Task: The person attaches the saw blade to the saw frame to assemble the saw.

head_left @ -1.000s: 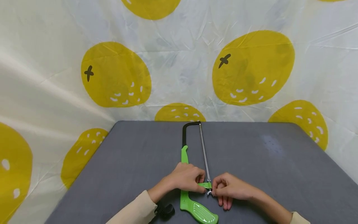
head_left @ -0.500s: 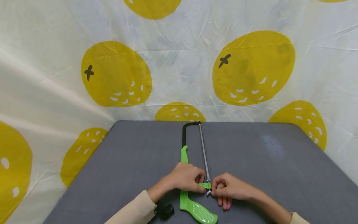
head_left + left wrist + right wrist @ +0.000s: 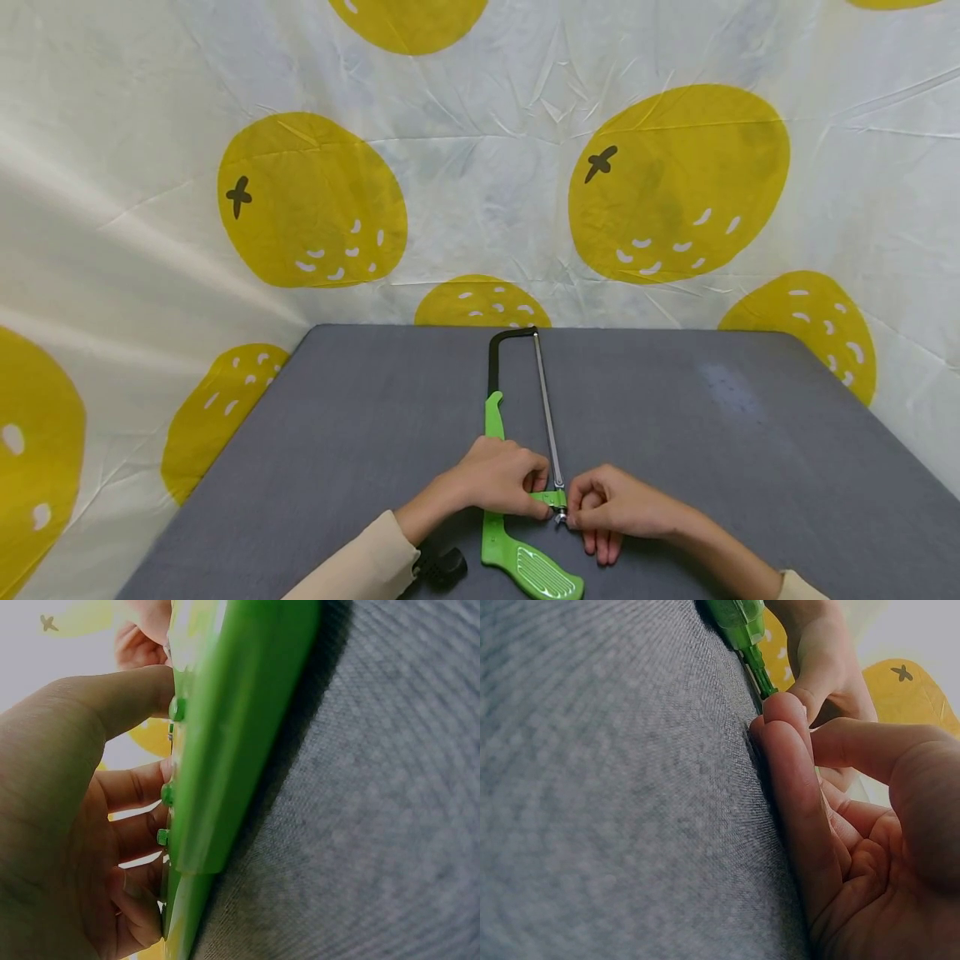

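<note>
I see the hacksaw [image 3: 517, 467] lying flat on the grey table [image 3: 712, 450], in the lower middle of the head view. Its black bow reaches up toward the table's far edge and its green handle [image 3: 534, 571] points to the bottom edge of the frame. The thin blade [image 3: 547, 408] runs along the right side of the frame, from the black bow down to a small metal fitting [image 3: 559, 515] at the handle end.

My left hand [image 3: 501, 479] rests over the green frame just above the handle, fingers curled round the short green arm that carries the blade end. In the left wrist view the left hand [image 3: 82, 817] has its thumb pressed on top of the green plastic and its fingers hooked behind it.

My right hand [image 3: 618, 508] sits just right of the fitting, with thumb and forefinger tips closed together on it. Its other fingers are folded, their tips on the table. In the right wrist view the right hand [image 3: 840, 825] lies edge-on against the grey cloth, fingertips drawn up to the green arm; the fitting itself is hidden there.

A small black part [image 3: 442, 567] lies on the table at the lower left of the handle, beside my left sleeve [image 3: 367, 562]. Behind the table hangs a white sheet with yellow fruit prints [image 3: 311, 200].
</note>
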Demonstrator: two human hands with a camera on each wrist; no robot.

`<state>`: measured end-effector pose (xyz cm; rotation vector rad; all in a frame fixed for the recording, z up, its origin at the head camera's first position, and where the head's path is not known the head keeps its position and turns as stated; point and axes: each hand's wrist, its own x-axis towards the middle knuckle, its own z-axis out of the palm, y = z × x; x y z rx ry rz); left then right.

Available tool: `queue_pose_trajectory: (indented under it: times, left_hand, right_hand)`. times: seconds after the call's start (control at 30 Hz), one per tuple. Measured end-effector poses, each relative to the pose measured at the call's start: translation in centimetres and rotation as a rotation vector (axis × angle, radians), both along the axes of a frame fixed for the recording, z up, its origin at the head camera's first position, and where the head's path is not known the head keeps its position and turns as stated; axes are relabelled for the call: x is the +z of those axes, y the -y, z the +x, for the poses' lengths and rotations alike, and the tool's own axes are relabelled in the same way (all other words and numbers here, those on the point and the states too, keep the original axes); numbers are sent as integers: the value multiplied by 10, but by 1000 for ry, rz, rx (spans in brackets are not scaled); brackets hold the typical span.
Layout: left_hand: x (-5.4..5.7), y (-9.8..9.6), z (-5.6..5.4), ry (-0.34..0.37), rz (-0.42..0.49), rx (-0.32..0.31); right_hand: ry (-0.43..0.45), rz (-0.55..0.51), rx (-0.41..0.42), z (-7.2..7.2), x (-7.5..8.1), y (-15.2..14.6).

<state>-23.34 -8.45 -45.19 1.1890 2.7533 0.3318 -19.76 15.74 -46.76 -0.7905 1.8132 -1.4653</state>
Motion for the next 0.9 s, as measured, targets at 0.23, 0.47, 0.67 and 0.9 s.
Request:
queue_pose_trajectory:
  times: [0.23, 0.47, 0.67, 0.9]
  left_hand:
    - [2, 1, 1, 1, 2, 2]
    - [2, 1, 1, 0, 6, -1]
    - [2, 2, 1, 5, 1, 2]
    - [1, 1, 0, 3, 0, 7]
  right_hand:
    - [-2, 9, -2, 0, 2, 1]
    - [-7, 20, -9, 1, 4, 2]
    - [-6, 26, -11, 1, 4, 3]
    - [-4, 35, -26, 1, 5, 4]
